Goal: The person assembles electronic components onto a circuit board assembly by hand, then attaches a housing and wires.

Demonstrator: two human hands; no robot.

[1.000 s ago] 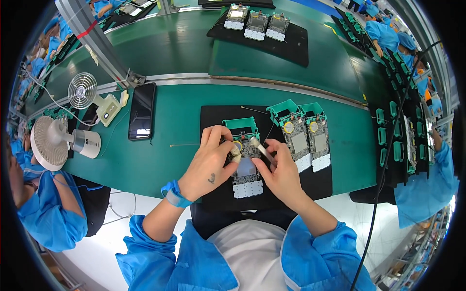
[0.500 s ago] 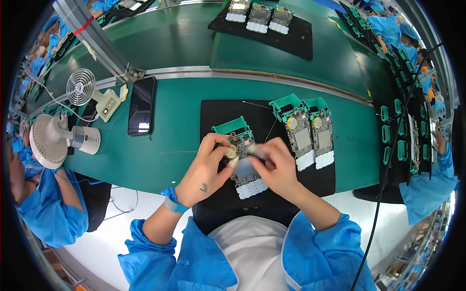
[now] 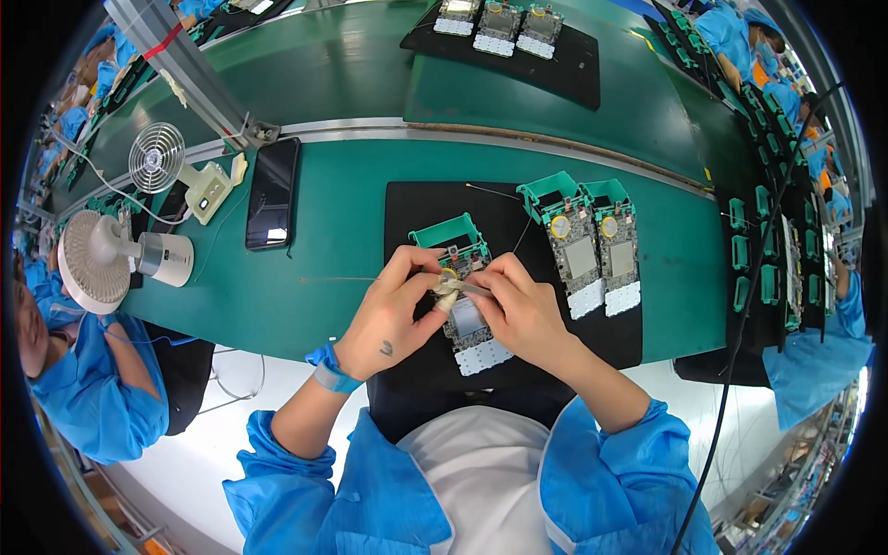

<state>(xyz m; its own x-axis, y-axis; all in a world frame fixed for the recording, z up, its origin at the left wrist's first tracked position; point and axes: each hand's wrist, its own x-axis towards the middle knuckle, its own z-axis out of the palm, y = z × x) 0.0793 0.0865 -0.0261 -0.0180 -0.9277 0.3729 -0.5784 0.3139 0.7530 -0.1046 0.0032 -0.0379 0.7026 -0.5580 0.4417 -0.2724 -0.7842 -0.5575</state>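
The right hand (image 3: 529,310), at the centre of the frame, pinches a slim pale tool (image 3: 477,289), its far end meeting the left fingertips. The left hand (image 3: 393,305), just left of centre, has thumb and fingers drawn together; I cannot tell what they grip. A thin wire (image 3: 338,278) runs leftward from it. Below both hands lies a board (image 3: 483,359), a green frame (image 3: 442,228) at its upper end, on a black mat (image 3: 435,199). Two more boards (image 3: 580,259) lie right of centre; a phone (image 3: 273,194), upper left.
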